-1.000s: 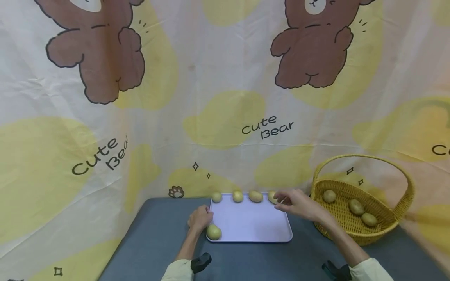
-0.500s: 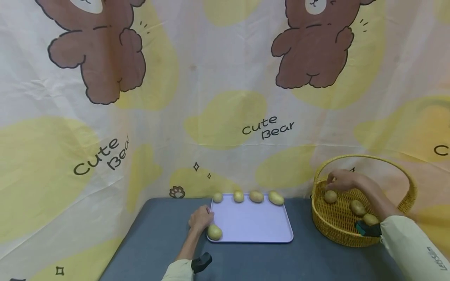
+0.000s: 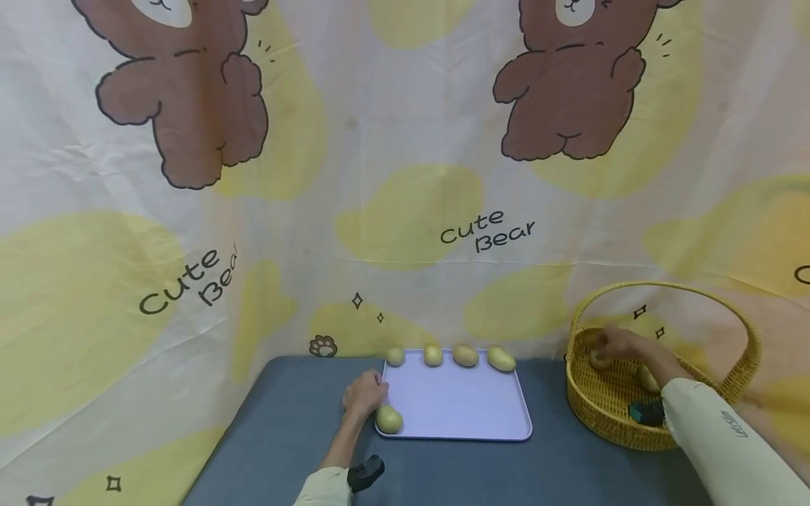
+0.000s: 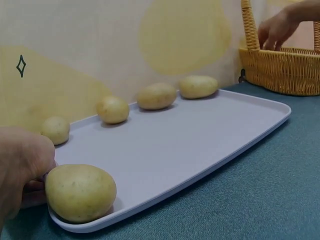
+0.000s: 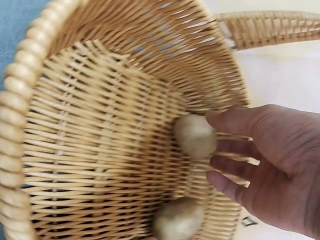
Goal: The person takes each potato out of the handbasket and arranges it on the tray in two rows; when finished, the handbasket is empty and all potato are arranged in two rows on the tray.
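Note:
My left hand (image 3: pixel 365 393) grips the left rim of a white rectangular tray (image 3: pixel 458 404). Just in front of its fingers, a large potato (image 4: pixel 82 194) sits in the near left corner of the tray. Along the far edge lie a small round potato (image 4: pixel 56 130), another roundish one and two oval potatoes (image 4: pixel 157 96). Inside the yellow wicker basket (image 3: pixel 623 433), my right hand (image 5: pixel 280 165) reaches to a small potato (image 5: pixel 195 136). Its thumb and fingers are spread at that potato's edge, not closed round it. A second basket potato (image 5: pixel 180 219) lies nearby.
The basket's tall arched handle (image 3: pixel 671 287) rises over the right forearm. A dark grey-blue tabletop (image 3: pixel 285 429) carries tray and basket. Directly behind hangs a bear-print cloth (image 3: pixel 405 218). In the head view, the right sleeve hides part of the basket.
My right hand has moved right from the tray's far right potato, over the basket, then down to the small potato there. The left hand stays on the tray rim.

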`<state>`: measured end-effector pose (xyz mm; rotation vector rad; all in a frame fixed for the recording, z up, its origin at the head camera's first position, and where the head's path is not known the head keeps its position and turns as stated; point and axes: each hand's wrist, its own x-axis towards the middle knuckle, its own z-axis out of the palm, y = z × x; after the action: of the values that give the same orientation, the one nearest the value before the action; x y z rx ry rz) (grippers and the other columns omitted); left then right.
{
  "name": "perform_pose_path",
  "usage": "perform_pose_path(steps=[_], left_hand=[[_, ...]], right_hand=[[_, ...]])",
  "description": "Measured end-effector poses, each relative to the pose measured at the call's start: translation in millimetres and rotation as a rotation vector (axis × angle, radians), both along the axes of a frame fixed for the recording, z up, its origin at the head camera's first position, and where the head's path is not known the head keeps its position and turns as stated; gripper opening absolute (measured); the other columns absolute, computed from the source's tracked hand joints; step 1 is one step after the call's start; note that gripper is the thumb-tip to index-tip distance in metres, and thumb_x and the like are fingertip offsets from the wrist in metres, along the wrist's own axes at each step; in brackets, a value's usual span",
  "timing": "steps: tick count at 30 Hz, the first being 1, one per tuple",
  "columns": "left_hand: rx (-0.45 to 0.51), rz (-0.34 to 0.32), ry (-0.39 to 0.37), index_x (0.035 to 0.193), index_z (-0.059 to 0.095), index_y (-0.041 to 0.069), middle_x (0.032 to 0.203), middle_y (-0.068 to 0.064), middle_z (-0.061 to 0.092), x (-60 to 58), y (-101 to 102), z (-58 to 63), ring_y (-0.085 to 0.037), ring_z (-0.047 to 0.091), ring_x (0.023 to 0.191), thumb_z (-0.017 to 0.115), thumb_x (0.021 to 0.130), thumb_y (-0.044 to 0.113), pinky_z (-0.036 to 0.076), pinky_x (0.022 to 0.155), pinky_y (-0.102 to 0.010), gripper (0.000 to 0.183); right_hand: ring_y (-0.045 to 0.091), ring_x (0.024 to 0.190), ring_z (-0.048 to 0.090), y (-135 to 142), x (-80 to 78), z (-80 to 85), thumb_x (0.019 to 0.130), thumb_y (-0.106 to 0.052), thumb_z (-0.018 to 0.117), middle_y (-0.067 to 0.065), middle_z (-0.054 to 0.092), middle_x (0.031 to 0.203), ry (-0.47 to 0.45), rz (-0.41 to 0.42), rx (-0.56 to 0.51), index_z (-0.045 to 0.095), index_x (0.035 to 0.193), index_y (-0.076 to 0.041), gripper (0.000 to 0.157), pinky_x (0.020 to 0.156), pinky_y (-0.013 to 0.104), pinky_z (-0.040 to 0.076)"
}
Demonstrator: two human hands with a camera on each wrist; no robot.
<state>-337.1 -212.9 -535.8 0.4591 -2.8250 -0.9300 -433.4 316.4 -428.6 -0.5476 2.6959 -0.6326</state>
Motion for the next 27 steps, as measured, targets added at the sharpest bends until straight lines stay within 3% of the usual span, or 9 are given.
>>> perform_pose_path(steps=[3, 9, 13, 16, 17, 21, 23, 24, 27], left_hand=[[-0.005, -0.002, 0.001, 0.077, 0.054, 0.017, 0.076, -0.003, 0.056, -0.2, 0, -1.1, -0.026, 0.054, 0.078, 0.065, 0.091, 0.027, 0.034, 0.066, -0.039, 0.021], [-0.003, -0.007, 0.008, 0.078, 0.054, 0.016, 0.077, -0.004, 0.056, 0.0, -1, -2.4, -0.026, 0.054, 0.077, 0.065, 0.092, 0.027, 0.034, 0.066, -0.04, 0.021], [0.0, -0.007, 0.005, 0.078, 0.054, 0.016, 0.075, -0.003, 0.055, 4.1, 1, 3.3, -0.025, 0.054, 0.077, 0.065, 0.093, 0.026, 0.034, 0.067, -0.039, 0.021], [0.005, -0.01, 0.002, 0.078, 0.054, 0.015, 0.075, -0.003, 0.053, 9.3, 5, 9.2, -0.024, 0.053, 0.076, 0.064, 0.094, 0.024, 0.034, 0.067, -0.039, 0.022], [0.006, -0.011, 0.0, 0.078, 0.054, 0.015, 0.075, -0.003, 0.053, 10.4, 6, 10.4, -0.024, 0.053, 0.076, 0.064, 0.094, 0.023, 0.033, 0.067, -0.039, 0.022], [0.001, 0.0, -0.007, 0.079, 0.054, 0.015, 0.076, -0.004, 0.054, 10.5, 6, 11.2, -0.024, 0.053, 0.077, 0.065, 0.094, 0.024, 0.033, 0.067, -0.039, 0.021], [-0.005, 0.007, -0.016, 0.079, 0.054, 0.016, 0.077, -0.004, 0.054, 8.6, 5, 10.5, -0.024, 0.053, 0.078, 0.064, 0.094, 0.025, 0.034, 0.067, -0.039, 0.02], [-0.008, 0.009, -0.017, 0.08, 0.054, 0.016, 0.077, -0.004, 0.055, 7.9, 4, 10.4, -0.025, 0.053, 0.079, 0.064, 0.094, 0.025, 0.034, 0.067, -0.039, 0.02], [-0.012, 0.009, -0.017, 0.079, 0.054, 0.016, 0.077, -0.004, 0.055, 5.8, 2, 9.0, -0.025, 0.054, 0.079, 0.064, 0.094, 0.025, 0.034, 0.067, -0.039, 0.02]], right_hand=[[0.067, 0.126, 0.048, 3, 2.4, -8.0, 0.102, -0.01, 0.06, 0.049, 0.046, 0.14, 0.007, 0.034, 0.017, 0.043, 0.139, 0.024, 0.053, 0.099, 0.063, 0.05], [0.067, 0.127, 0.047, 5, 4.8, -16.3, 0.105, -0.021, 0.06, 0.047, 0.049, 0.138, 0.097, 0.045, 0.024, 0.047, 0.141, 0.019, 0.055, 0.102, 0.068, 0.044], [0.052, 0.107, 0.06, 4, 10.6, -19.6, 0.102, -0.022, 0.063, 0.038, 0.059, 0.117, 0.112, -0.013, 0.012, 0.049, 0.124, 0.019, 0.048, 0.089, 0.056, 0.051], [0.036, 0.09, 0.054, 4, 12.4, -23.8, 0.099, -0.018, 0.062, 0.022, 0.054, 0.098, 0.102, -0.066, 0.026, 0.046, 0.107, 0.007, 0.03, 0.076, 0.045, 0.044], [0.036, 0.089, 0.053, 5, 12.0, -25.0, 0.099, -0.018, 0.061, 0.022, 0.054, 0.098, 0.099, -0.072, 0.034, 0.045, 0.106, 0.005, 0.028, 0.075, 0.045, 0.043], [0.043, 0.099, 0.058, 5, 12.1, -25.7, 0.1, -0.017, 0.058, 0.034, 0.057, 0.114, 0.079, -0.082, 0.002, 0.049, 0.119, 0.011, 0.035, 0.08, 0.05, 0.049], [0.039, 0.087, 0.059, 4, 11.6, -25.8, 0.1, -0.014, 0.056, 0.035, 0.059, 0.124, 0.07, -0.075, -0.034, 0.051, 0.135, 0.012, 0.044, 0.077, 0.049, 0.05], [0.033, 0.077, 0.055, 2, 11.5, -25.7, 0.099, -0.012, 0.055, 0.032, 0.062, 0.122, 0.063, -0.074, -0.051, 0.051, 0.14, 0.012, 0.047, 0.073, 0.045, 0.049], [0.017, 0.059, 0.035, -2, 11.1, -24.9, 0.096, -0.008, 0.053, 0.017, 0.065, 0.092, 0.077, -0.06, -0.069, 0.056, 0.14, 0.01, 0.048, 0.063, 0.036, 0.039]])
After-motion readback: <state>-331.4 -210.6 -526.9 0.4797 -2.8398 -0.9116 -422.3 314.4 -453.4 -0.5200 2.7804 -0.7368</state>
